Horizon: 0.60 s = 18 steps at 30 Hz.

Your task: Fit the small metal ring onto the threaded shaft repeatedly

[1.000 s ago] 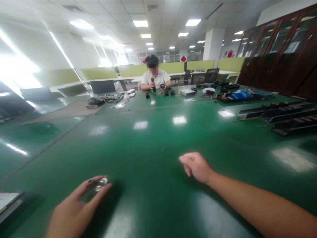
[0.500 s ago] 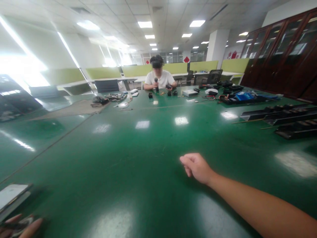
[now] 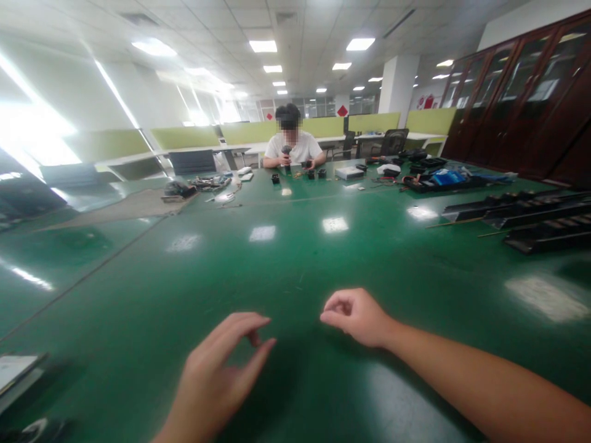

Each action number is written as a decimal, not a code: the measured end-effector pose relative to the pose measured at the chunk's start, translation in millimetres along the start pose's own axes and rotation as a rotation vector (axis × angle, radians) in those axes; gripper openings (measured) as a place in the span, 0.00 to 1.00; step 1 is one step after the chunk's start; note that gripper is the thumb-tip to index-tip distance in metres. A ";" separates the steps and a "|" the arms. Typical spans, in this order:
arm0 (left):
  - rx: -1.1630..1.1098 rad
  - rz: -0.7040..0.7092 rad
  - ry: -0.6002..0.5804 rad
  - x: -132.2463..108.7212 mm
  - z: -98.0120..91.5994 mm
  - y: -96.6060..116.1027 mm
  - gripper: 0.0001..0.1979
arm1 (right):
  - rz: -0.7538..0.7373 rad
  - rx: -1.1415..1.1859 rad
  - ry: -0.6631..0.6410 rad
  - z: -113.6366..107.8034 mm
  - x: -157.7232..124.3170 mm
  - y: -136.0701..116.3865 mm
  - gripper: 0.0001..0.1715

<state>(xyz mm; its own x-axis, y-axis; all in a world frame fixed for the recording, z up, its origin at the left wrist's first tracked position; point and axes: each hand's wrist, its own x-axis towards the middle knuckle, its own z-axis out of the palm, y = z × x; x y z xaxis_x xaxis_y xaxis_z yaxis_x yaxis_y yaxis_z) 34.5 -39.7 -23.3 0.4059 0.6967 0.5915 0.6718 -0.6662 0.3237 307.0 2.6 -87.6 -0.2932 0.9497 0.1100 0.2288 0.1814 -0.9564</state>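
My left hand (image 3: 217, 375) hovers low over the green table (image 3: 295, 258) near its front edge. Its fingers are curved and apart, and nothing is in them. My right hand (image 3: 357, 317) rests just to the right of it, forearm reaching in from the lower right. Those fingers are curled in, thumb tip against forefinger, with nothing visible between them. The two hands are a short gap apart. A small blurred pale and dark object (image 3: 34, 427) lies at the bottom left corner, away from both hands.
A flat white thing (image 3: 13, 372) sits at the left edge. Long black trays (image 3: 530, 215) line the right side. Across the table sits a person (image 3: 292, 144) in a white shirt, with small black parts, a blue item (image 3: 446, 177) and tools around them.
A second ago my left hand held a small round metal part. It swung to the bottom left corner, then came back to the middle without the part. My right hand barely shifted.
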 end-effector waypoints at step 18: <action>-0.048 0.061 -0.318 33.2 73.0 34.2 0.14 | -0.057 -0.026 -0.083 2.2 -0.9 -5.4 0.15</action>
<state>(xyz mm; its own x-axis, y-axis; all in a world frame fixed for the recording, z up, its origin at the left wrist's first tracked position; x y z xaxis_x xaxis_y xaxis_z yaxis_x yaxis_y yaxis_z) 116.2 -19.9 -46.5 0.6228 0.6982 0.3531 0.6135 -0.7158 0.3336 304.1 0.2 -83.1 -0.3817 0.9136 0.1400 0.2331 0.2417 -0.9419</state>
